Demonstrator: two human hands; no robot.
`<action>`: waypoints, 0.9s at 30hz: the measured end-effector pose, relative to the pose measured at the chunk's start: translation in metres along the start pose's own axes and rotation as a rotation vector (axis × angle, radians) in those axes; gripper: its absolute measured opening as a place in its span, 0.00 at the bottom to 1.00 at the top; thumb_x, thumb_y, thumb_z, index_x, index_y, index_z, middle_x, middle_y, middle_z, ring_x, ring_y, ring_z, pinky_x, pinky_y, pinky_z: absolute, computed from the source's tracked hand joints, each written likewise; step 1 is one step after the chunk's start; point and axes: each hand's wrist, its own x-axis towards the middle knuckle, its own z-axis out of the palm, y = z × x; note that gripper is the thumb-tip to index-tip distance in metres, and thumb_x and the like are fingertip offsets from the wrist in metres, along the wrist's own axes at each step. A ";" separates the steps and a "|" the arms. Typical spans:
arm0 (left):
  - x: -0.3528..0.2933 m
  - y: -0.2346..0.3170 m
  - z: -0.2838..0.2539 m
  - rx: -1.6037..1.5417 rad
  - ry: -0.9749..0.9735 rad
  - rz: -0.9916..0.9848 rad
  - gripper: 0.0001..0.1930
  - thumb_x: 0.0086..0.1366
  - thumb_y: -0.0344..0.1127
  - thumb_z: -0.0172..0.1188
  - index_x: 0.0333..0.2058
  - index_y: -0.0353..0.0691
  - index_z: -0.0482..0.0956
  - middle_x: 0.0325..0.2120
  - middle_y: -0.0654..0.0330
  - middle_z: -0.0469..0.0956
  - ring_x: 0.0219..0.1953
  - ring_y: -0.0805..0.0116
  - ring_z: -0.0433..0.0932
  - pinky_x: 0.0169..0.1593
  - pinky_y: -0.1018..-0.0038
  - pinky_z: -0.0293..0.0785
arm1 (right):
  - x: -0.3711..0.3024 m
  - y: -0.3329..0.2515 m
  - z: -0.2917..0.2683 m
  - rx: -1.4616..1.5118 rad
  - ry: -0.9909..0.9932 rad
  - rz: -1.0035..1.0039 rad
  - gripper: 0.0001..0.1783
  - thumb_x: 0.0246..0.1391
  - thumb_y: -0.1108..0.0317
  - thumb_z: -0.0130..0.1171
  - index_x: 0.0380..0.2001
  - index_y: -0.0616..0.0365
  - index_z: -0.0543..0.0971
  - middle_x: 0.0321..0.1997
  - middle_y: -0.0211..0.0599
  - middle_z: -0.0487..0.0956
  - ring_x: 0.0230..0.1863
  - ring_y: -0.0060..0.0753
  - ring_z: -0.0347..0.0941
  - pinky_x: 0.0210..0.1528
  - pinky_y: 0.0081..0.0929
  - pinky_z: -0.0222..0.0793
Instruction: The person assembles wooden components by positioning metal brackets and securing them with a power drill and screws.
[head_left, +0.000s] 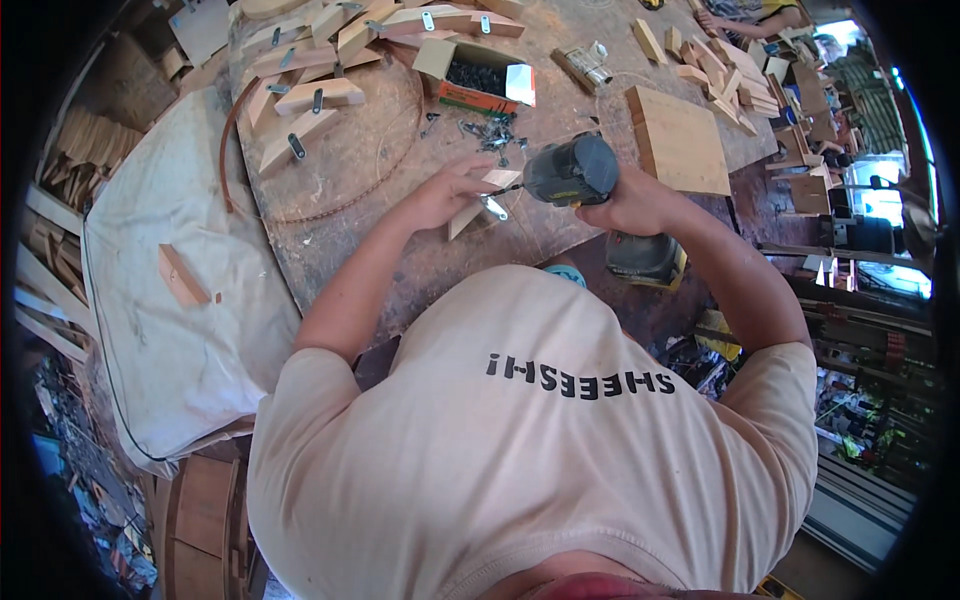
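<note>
My right hand (632,203) grips a dark cordless drill (570,172), its battery hanging below the grip. The drill's bit points left, at a small wooden piece (465,218) at the near edge of the workbench (545,232). With fingers closed, my left hand (447,192) steadies that piece. A small metal plate (494,208) sits on the wood, just under the bit; whether the bit touches a screw there is too small to tell. Beyond my hands, loose dark screws (492,130) lie scattered by an open cardboard box (478,80) holding many more.
Several wooden pieces with metal plates (318,96) are piled at the far left. A wide wooden block (680,140) lies right of the drill. A cord (330,212) curves across the bench. Another person's arm (755,28) shows at the far right. One wood piece (182,276) rests on a pale cover.
</note>
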 end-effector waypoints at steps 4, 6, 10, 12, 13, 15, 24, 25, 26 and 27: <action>0.001 -0.003 0.001 -0.106 -0.007 -0.021 0.23 0.54 0.17 0.56 0.47 0.48 0.80 0.58 0.52 0.66 0.63 0.54 0.60 0.65 0.66 0.56 | 0.004 -0.007 -0.002 -0.090 -0.019 0.003 0.23 0.45 0.62 0.60 0.46 0.58 0.75 0.34 0.48 0.79 0.34 0.39 0.76 0.38 0.34 0.71; 0.001 -0.003 0.002 -0.194 -0.011 -0.039 0.23 0.55 0.16 0.55 0.48 0.46 0.80 0.58 0.51 0.66 0.62 0.54 0.63 0.64 0.67 0.59 | 0.006 -0.010 -0.004 -0.126 -0.029 0.027 0.22 0.45 0.61 0.60 0.45 0.58 0.76 0.34 0.49 0.79 0.35 0.42 0.76 0.39 0.35 0.71; 0.001 0.001 0.000 -0.208 -0.047 -0.079 0.26 0.54 0.10 0.49 0.48 0.44 0.79 0.60 0.55 0.63 0.61 0.61 0.64 0.59 0.73 0.66 | 0.005 -0.029 -0.008 -0.116 -0.043 0.087 0.21 0.45 0.61 0.60 0.43 0.60 0.77 0.35 0.52 0.79 0.37 0.49 0.76 0.42 0.37 0.70; 0.001 -0.001 0.001 -0.211 -0.037 -0.071 0.25 0.54 0.11 0.49 0.48 0.42 0.79 0.60 0.55 0.64 0.61 0.61 0.64 0.59 0.73 0.65 | 0.008 -0.026 -0.007 -0.137 -0.042 0.075 0.21 0.45 0.60 0.60 0.43 0.60 0.76 0.35 0.52 0.79 0.37 0.50 0.76 0.43 0.37 0.70; 0.001 -0.002 0.001 -0.213 -0.037 -0.072 0.25 0.54 0.11 0.49 0.48 0.42 0.79 0.60 0.55 0.64 0.61 0.61 0.64 0.59 0.73 0.65 | 0.009 -0.025 -0.006 -0.159 -0.038 0.063 0.22 0.45 0.60 0.60 0.43 0.60 0.76 0.35 0.53 0.79 0.38 0.51 0.76 0.43 0.38 0.70; 0.000 -0.005 0.003 -0.225 -0.017 -0.062 0.24 0.55 0.12 0.50 0.47 0.40 0.79 0.59 0.54 0.64 0.62 0.61 0.64 0.60 0.73 0.64 | 0.011 -0.023 -0.005 -0.164 -0.032 0.051 0.22 0.45 0.60 0.60 0.43 0.60 0.76 0.35 0.53 0.79 0.37 0.50 0.76 0.43 0.38 0.70; -0.001 -0.002 0.001 -0.206 -0.035 -0.080 0.23 0.55 0.12 0.50 0.47 0.39 0.79 0.60 0.54 0.64 0.62 0.60 0.63 0.62 0.73 0.62 | 0.012 -0.023 -0.004 -0.153 -0.041 0.059 0.22 0.45 0.60 0.60 0.44 0.59 0.76 0.35 0.52 0.79 0.36 0.49 0.76 0.42 0.37 0.70; 0.000 -0.003 0.002 -0.207 -0.035 -0.080 0.23 0.55 0.12 0.50 0.47 0.39 0.79 0.60 0.54 0.64 0.62 0.60 0.63 0.62 0.73 0.62 | 0.012 -0.023 -0.004 -0.173 -0.043 0.058 0.22 0.45 0.60 0.60 0.44 0.59 0.76 0.35 0.52 0.79 0.36 0.48 0.76 0.42 0.37 0.70; 0.000 -0.004 0.003 -0.223 -0.038 -0.078 0.23 0.55 0.12 0.50 0.47 0.39 0.79 0.60 0.53 0.64 0.62 0.60 0.63 0.62 0.73 0.62 | 0.013 -0.023 -0.004 -0.173 -0.043 0.060 0.22 0.45 0.60 0.60 0.44 0.59 0.76 0.35 0.52 0.79 0.36 0.48 0.76 0.42 0.37 0.70; 0.000 -0.005 0.003 -0.239 -0.041 -0.077 0.23 0.54 0.11 0.49 0.47 0.38 0.79 0.60 0.53 0.64 0.62 0.60 0.63 0.62 0.73 0.62 | 0.013 -0.023 -0.004 -0.174 -0.042 0.061 0.22 0.45 0.60 0.60 0.44 0.59 0.76 0.35 0.52 0.79 0.36 0.49 0.76 0.41 0.37 0.70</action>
